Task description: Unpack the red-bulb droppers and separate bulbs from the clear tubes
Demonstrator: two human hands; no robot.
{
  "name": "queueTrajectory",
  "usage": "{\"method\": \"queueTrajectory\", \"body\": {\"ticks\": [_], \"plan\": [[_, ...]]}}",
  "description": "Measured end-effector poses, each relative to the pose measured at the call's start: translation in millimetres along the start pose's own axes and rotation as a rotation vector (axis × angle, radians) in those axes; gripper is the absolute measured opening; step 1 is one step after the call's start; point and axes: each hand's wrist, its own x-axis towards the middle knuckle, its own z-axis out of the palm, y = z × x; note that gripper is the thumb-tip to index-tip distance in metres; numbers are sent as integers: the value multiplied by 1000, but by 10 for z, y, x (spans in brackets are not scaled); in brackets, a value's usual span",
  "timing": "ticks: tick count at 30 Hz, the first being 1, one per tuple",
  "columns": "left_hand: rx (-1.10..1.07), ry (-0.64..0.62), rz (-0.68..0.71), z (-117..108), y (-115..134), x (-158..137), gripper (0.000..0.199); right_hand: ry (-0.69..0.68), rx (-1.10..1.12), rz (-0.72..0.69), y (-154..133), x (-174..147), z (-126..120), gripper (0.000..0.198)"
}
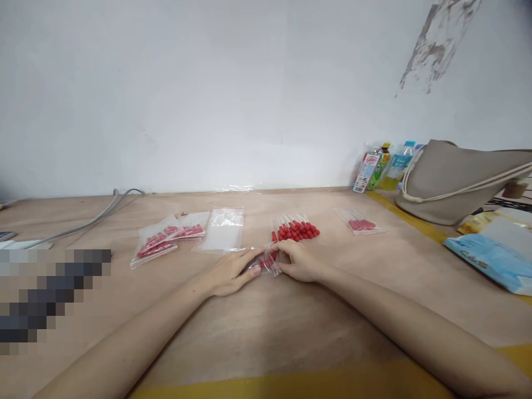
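Observation:
A small clear plastic bag (272,265) with red-tipped pieces inside lies between my hands at the middle of the table. My left hand (230,270) rests on its left side, thumb and fingers closed on the plastic. At its right edge, my right hand (297,259) pinches the bag with thumb and forefinger. Just beyond is a pile of red-headed sticks (297,229) with pale, thin stems. Left of the pile lies a stack of flat clear zip bags (225,227). Filled bags (160,238) overlap farther left, and one filled bag (361,223) lies to the right.
Drink bottles (368,169) stand against the wall at the back right, beside a grey-beige handbag (453,177). A blue tissue pack (490,260) lies at the right. A grey cable (89,221) crosses the table's left side. Yellow tape (407,216) marks the tabletop.

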Motion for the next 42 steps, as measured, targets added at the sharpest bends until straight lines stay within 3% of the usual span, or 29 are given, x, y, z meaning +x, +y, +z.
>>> {"method": "queueTrajectory", "body": {"ticks": [13, 21, 25, 31, 34, 37, 39, 42], "plan": [[-10, 37, 31, 68, -40, -13, 55, -58, -99, -257, -123, -35, 11, 16], [-10, 44, 45, 76, -68, -22, 56, 49, -443, -294, -87, -63, 61, 20], [-4, 39, 26, 77, -72, -31, 55, 101, -367, -236, -9, -84, 37, 20], [-21, 33, 15, 56, -48, -42, 55, 76, -129, -204, -13, -114, -21, 20], [-16, 29, 3, 44, -39, -49, 55, 62, -96, -147, -39, -108, -191, 19], [-17, 27, 5, 33, -34, -53, 55, 40, -89, -47, -5, -106, -531, 17], [-19, 28, 6, 29, -32, -53, 55, 89, -100, 11, 61, -112, -810, 17], [-15, 27, -4, 27, -29, -51, 55, 269, -64, 61, 173, -105, -1148, 19]]}}
